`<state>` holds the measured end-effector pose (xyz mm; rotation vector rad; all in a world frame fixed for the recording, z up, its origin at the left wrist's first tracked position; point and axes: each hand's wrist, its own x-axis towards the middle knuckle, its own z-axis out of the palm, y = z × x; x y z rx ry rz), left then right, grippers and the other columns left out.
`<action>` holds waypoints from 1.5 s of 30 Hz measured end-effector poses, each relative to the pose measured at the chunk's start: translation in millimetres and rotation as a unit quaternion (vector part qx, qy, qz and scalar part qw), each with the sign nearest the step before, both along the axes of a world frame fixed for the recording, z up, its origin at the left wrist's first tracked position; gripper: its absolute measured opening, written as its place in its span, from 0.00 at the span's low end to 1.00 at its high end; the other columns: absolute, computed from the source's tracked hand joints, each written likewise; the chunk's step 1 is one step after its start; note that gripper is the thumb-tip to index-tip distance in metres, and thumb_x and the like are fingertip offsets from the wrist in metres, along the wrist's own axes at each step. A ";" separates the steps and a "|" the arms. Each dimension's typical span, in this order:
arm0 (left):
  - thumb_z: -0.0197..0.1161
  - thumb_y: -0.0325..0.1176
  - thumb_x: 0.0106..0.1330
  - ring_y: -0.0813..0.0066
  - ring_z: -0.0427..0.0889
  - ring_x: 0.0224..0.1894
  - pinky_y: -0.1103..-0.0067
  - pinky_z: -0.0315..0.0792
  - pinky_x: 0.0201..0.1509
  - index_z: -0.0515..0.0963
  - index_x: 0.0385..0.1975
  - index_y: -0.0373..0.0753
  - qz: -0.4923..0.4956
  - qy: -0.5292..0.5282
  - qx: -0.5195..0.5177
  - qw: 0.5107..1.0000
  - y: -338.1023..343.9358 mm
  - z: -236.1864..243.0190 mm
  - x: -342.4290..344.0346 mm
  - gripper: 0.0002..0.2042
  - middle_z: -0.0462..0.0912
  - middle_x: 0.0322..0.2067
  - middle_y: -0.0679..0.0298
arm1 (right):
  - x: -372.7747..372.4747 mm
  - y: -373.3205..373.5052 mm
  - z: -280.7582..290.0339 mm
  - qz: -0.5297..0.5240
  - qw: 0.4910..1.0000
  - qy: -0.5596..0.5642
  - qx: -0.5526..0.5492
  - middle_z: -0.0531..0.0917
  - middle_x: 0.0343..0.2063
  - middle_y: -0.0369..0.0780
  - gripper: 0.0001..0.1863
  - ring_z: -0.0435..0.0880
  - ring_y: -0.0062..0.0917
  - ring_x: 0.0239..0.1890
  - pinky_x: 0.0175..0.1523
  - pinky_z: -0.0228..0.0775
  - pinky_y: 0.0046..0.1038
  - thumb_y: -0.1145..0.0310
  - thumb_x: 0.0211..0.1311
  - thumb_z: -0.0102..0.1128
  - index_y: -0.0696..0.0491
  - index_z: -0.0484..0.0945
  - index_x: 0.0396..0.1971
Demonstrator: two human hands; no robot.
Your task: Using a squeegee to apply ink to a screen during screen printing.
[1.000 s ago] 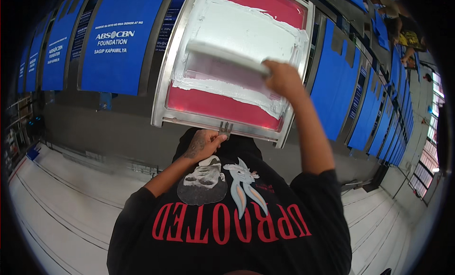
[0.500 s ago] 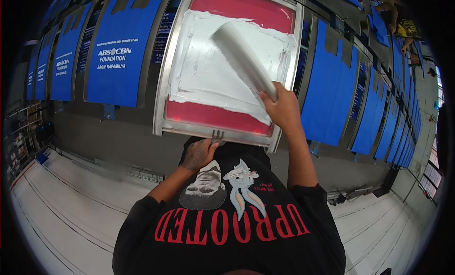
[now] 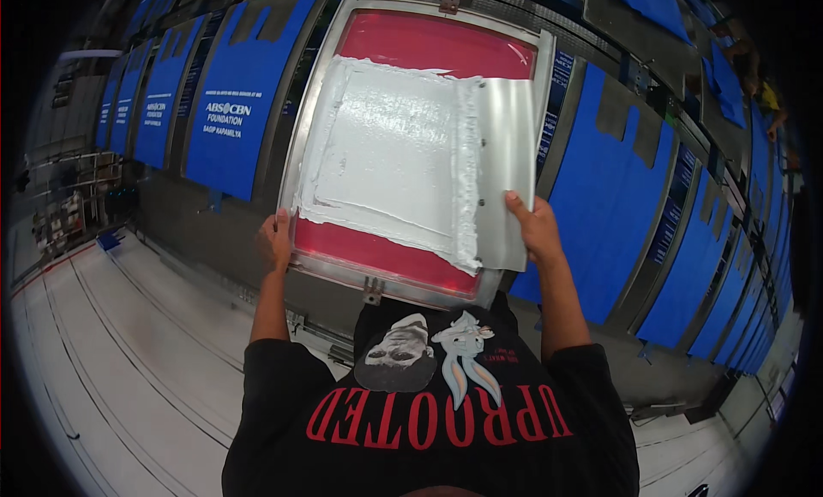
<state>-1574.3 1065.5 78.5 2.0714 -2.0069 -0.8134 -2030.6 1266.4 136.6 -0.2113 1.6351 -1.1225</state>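
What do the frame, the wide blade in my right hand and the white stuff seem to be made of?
Frame: metal, probably aluminium, judging by its dull silver shine. Blade: metal too, it seems, smooth and satin, with a soft grey sheen. White stuff: a thick paste, perhaps ink or paint, wet-looking, with glossy highlights and ridged edges.

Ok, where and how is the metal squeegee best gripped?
Take the squeegee by its long right edge, probably from the right: that edge looks clean, while white paste borders the opposite one. The right hand holds there, toward the near end, thumb on the face.
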 end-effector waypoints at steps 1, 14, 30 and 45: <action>0.53 0.58 0.69 0.54 0.79 0.31 0.64 0.71 0.38 0.77 0.31 0.31 0.015 0.017 -0.009 1.000 12.0 8.2 -8.0 0.29 0.79 0.24 0.49 | -4.2 9.2 2.7 -0.010 1.000 0.019 0.005 0.84 0.35 0.41 0.23 0.81 0.22 0.34 0.41 0.75 0.27 0.54 0.65 0.64 0.62 0.78 0.45; 0.60 0.53 0.66 0.60 0.83 0.35 0.67 0.74 0.40 0.81 0.43 0.36 -0.122 0.255 0.080 0.956 171.1 29.2 -185.7 0.23 0.84 0.31 0.53 | -117.7 256.2 53.0 -0.264 0.955 0.136 0.009 0.84 0.41 0.46 0.29 0.86 0.32 0.39 0.44 0.81 0.33 0.53 0.65 0.63 0.62 0.73 0.53; 0.58 0.50 0.69 0.70 0.80 0.37 0.71 0.73 0.44 0.80 0.43 0.33 -0.057 0.206 0.088 0.973 269.0 14.9 -259.9 0.22 0.84 0.30 0.56 | -226.7 289.9 34.3 -0.228 0.970 0.079 0.027 0.84 0.39 0.42 0.26 0.83 0.25 0.37 0.44 0.75 0.29 0.52 0.62 0.66 0.62 0.78 0.46; 0.68 0.35 0.63 0.66 0.83 0.28 0.72 0.76 0.33 0.82 0.41 0.36 -0.298 0.202 0.071 0.930 416.6 39.0 -279.3 0.12 0.82 0.29 0.58 | -275.9 177.7 81.0 0.287 0.867 0.401 0.068 0.85 0.31 0.49 0.20 0.85 0.34 0.33 0.43 0.75 0.36 0.60 0.56 0.67 0.59 0.80 0.42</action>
